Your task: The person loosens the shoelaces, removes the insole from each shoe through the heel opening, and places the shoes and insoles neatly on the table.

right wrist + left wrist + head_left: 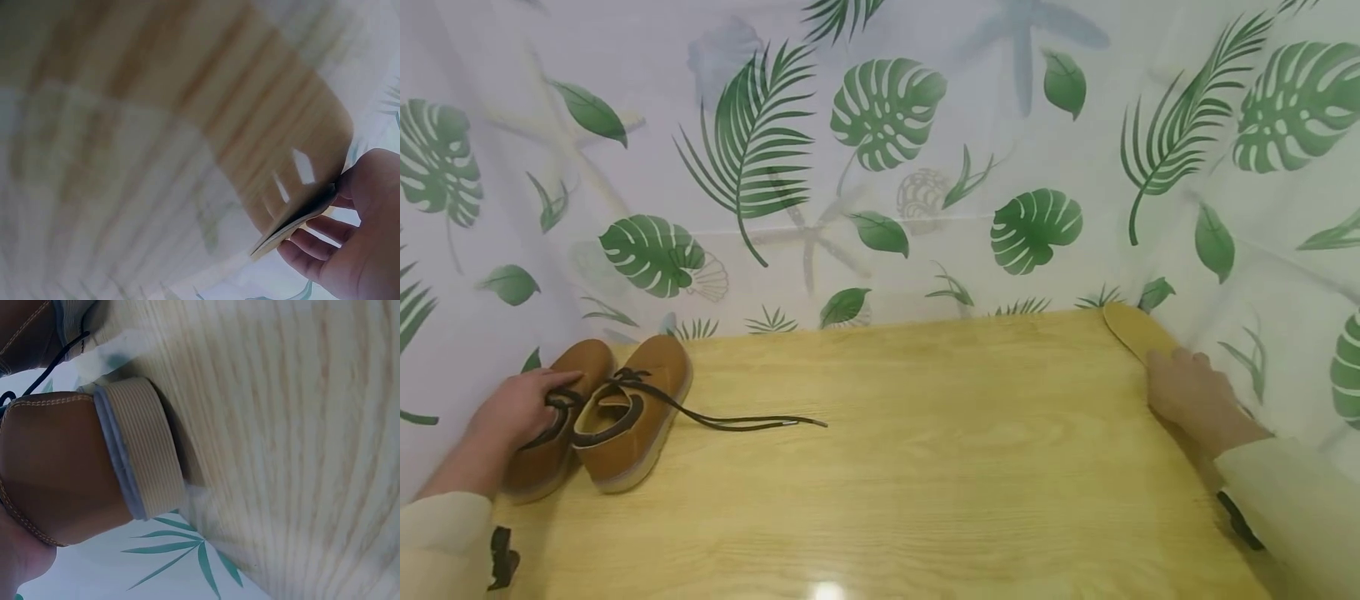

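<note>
Head view: what's in the right hand point(1198, 393)?

"An insole point(1138, 328), pinched, at far right of the bench point(925, 433), long axis pointing far and left."

"And the left hand point(520, 407)?"

"Gripping the left shoe point(589, 358), well apart; the right shoe point(662, 362) beside it."

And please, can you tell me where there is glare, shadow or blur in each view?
Head view: a small white glare spot on the wooden surface, at the bottom edge; left wrist view: a dark shadow under the heel of the nearer shoe; right wrist view: bright reflections on the wood near the right hand, and the wood at upper left looks blurred.
</note>
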`<state>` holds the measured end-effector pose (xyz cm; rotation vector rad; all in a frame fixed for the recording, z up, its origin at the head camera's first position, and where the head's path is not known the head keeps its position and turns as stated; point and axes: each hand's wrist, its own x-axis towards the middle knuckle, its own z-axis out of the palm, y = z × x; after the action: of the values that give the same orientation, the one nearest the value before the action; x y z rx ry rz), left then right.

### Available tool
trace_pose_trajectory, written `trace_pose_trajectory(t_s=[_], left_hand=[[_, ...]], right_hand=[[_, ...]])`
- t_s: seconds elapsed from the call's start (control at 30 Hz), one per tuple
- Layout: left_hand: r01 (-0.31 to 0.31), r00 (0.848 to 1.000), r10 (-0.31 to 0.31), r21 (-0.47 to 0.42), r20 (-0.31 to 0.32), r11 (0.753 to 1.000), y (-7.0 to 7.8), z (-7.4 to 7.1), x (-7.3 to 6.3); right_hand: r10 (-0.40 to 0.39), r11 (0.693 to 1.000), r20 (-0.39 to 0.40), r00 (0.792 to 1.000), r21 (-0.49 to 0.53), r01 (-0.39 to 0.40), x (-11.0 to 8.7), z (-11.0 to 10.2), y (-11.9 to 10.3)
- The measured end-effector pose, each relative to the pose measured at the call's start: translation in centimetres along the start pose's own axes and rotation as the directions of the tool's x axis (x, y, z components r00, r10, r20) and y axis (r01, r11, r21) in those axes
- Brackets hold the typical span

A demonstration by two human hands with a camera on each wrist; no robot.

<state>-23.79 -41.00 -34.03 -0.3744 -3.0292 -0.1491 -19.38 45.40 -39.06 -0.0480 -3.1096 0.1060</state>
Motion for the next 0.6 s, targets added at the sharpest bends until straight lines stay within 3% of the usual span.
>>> trace_pose_trajectory(t_s=[0.2, 0.4, 0.6], left_hand=[[0.03, 0.998, -0.029, 0.011, -0.055, 0.999, 0.2, -1.2, 1.1], [-0.004, 0.994, 0.004, -0.001, -0.109, 1.0, 0.4, 0.0, 0.8], [0.022, 0.991, -0.026, -0.032, -0.133, 0.999, 0.4, 0.7, 0.2]], right_hand=[[0.004, 1.0, -0.034, 0.999, 0.023, -0.003, 1.7, -1.1, -0.3], [-0.001, 1.0, -0.044, 0.999, 0.026, 0.002, 0.5, -0.1, 0.0], [-0.005, 1.0, -0.068, 0.998, 0.01, 0.006, 0.3, 0.5, 0.0]])
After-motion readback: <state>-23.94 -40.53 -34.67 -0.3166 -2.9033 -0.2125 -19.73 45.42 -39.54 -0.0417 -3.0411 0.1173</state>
